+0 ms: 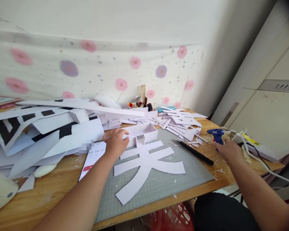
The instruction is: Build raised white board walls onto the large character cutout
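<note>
A cut-out white foam-board character (pixel 144 160) lies flat on the grey cutting mat (pixel 192 183), with upright strips forming an open box shape (pixel 148 130) at its far end. My left hand (pixel 117 142) is at the left side of that box, thumb and forefinger curled closed on its white wall. Off to the right, my right hand (pixel 231 152) is closed at the handle of a blue glue gun (pixel 216 134), whose nozzle end faces left; part of the grip is hidden by the fingers. A black craft knife (pixel 197 153) lies between the hands on the mat.
White board scraps (pixel 183 123) heap behind the mat. Large black-and-white sheets (pixel 55 128) pile up at left. A phone (pixel 92 157) showing a timer lies under my left forearm. A white cable (pixel 260 158) runs right. Below the table edge is a red basket (pixel 172 218).
</note>
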